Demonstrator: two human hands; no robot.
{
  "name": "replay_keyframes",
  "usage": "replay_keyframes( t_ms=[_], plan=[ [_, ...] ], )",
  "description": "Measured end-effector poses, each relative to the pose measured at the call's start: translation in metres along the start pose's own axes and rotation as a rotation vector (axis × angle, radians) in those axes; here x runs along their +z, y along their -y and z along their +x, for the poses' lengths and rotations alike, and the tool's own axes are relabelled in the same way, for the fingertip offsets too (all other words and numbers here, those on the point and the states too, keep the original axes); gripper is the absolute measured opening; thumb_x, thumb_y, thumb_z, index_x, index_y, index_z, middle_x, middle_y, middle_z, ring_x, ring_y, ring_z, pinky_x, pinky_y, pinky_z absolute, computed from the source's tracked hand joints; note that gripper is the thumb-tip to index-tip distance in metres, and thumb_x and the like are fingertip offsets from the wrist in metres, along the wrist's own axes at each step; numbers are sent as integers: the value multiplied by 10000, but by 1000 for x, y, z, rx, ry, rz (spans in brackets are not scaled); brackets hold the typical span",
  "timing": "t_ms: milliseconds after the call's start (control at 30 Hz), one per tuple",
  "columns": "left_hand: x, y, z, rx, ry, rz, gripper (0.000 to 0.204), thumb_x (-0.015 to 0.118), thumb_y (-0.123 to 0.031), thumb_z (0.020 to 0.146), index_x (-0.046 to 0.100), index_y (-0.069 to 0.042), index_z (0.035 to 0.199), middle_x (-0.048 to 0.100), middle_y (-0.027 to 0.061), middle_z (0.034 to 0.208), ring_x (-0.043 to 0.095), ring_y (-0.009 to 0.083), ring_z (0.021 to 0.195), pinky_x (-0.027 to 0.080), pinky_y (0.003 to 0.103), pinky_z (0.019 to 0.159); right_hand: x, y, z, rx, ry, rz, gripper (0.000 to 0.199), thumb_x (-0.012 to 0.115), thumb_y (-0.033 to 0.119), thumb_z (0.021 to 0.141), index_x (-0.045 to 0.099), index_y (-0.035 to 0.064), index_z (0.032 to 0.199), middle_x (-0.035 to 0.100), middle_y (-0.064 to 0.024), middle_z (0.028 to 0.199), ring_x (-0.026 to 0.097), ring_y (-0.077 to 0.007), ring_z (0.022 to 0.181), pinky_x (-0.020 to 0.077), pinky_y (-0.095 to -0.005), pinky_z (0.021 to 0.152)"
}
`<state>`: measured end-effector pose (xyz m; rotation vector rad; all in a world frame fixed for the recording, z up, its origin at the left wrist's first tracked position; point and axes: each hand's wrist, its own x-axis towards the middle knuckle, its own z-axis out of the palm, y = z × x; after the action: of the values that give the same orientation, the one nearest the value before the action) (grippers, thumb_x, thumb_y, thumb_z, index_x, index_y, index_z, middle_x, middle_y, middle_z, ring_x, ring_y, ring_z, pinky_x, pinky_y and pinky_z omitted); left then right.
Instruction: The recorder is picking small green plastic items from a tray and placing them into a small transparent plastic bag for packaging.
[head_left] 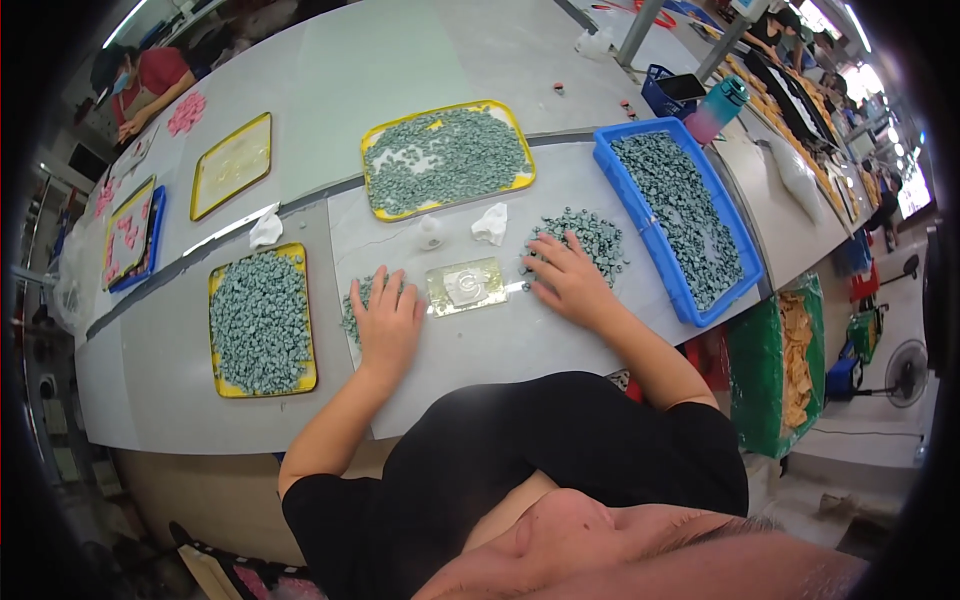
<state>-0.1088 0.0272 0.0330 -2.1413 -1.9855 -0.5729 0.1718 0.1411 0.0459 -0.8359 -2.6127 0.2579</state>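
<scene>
Left hand (386,318): palm down on the desk (500,350), fingers spread and slightly curled over a small heap of grey-green pieces (352,310); grip spread, pinching nothing visible. Forearm enters from the lower edge, rising toward the hand.

Right hand (572,282): palm down, fingers fanned, fingertips resting at the near edge of a larger loose pile of grey-green pieces (590,238); grip likewise spread, nothing pinched. Forearm runs diagonally from the lower right.

Between the two hands, just beside each, lies a small flat clear rectangular tray (466,286) on the desk.

Surface: a long pale grey desk. Left of the left hand, a yellow tray (262,320) full of the same pieces; beyond the hands, a second yellow tray (447,158), also filled; to the right, a blue bin (680,215) filled likewise. Two crumpled white cloths (490,224) and a small white cup-like object (430,232) lie behind the clear tray. Farther left, an emptier yellow tray (232,164).

Room: a workshop; another person in a red top (150,80) works at the far left end, and a floor fan (905,372) stands at right.
</scene>
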Motion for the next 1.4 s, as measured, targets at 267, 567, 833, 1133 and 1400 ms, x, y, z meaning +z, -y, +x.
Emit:
replay_keyframes(
  t_ms=[267,567,833,1133,1400],
  plan=[
    [4,-35,21,157,153,-126,685,708,-326,727,414,-19,1262,480,145,1277,374,315,1272,187,583,1047,-5,-6,-5,-81,42,-65,327,618,139,808,590,71,1127,527,-96,1237,453,-278,1203,312,-463,1041],
    [12,-66,39,166,174,-217,685,720,-281,719,405,-18,1267,484,154,1268,387,304,1258,181,565,1057,-25,-32,-28,-89,-90,-14,254,598,87,789,622,28,1036,582,-108,1137,507,-272,1130,375,-420,1007],
    [15,-78,39,113,143,-293,677,726,-239,724,391,-19,1269,482,159,1267,391,315,1256,181,564,1061,-13,-40,-6,-132,-23,9,339,578,52,792,569,-6,1125,543,-133,1205,495,-290,1153,375,-396,1018],
    [16,-70,43,126,154,-336,623,708,-259,740,432,1,1235,475,177,1275,375,323,1266,173,565,1064,-22,-58,-36,-68,-56,-51,346,585,62,789,572,0,1129,540,-138,1206,497,-291,1150,369,-401,1022],
    [16,-76,38,103,156,-306,579,700,-238,755,441,-23,1225,454,161,1309,377,318,1267,190,547,1065,-33,-58,-4,27,-117,-50,282,556,117,847,586,16,1109,537,-140,1215,456,-312,1189,329,-430,1040]
  ],
)
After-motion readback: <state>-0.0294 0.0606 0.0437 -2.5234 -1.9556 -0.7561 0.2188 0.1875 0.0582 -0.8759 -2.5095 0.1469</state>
